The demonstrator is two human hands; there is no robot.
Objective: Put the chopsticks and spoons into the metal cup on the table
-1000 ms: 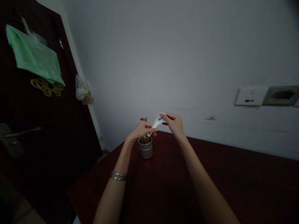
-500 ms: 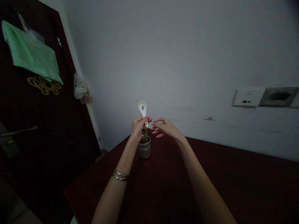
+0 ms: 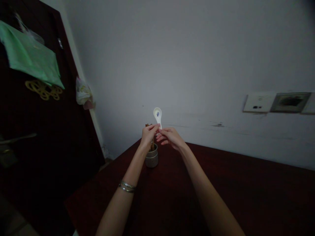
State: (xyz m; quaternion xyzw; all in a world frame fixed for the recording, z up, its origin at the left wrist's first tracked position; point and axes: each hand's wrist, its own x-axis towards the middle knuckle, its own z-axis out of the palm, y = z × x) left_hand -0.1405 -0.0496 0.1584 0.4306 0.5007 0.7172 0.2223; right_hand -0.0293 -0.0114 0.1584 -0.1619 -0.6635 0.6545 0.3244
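A white soup spoon (image 3: 157, 113) with a small blue mark in its bowl is held upright, bowl on top, against the pale wall. My left hand (image 3: 149, 133) pinches its handle from the left. From the right, the thumb and forefinger of my right hand (image 3: 170, 136) close on the lower end of the same handle, its other fingers loosely curled. Behind my left hand stands a grey utensil pot (image 3: 152, 159) with chopsticks (image 3: 153, 146) in it, partly covered by that hand and wrist.
The dark red table (image 3: 172, 190) meets the wall behind the pot. On the left is a dark door (image 3: 56, 131) with a green cloth (image 3: 31, 54) hung on it. A plastic bag (image 3: 83, 94) hangs beside the frame; wall sockets (image 3: 259, 102) are at right.
The spoon has moved right, away from above the pot, in my left hand. My right hand has come in from the side and closed on the end of the handle.
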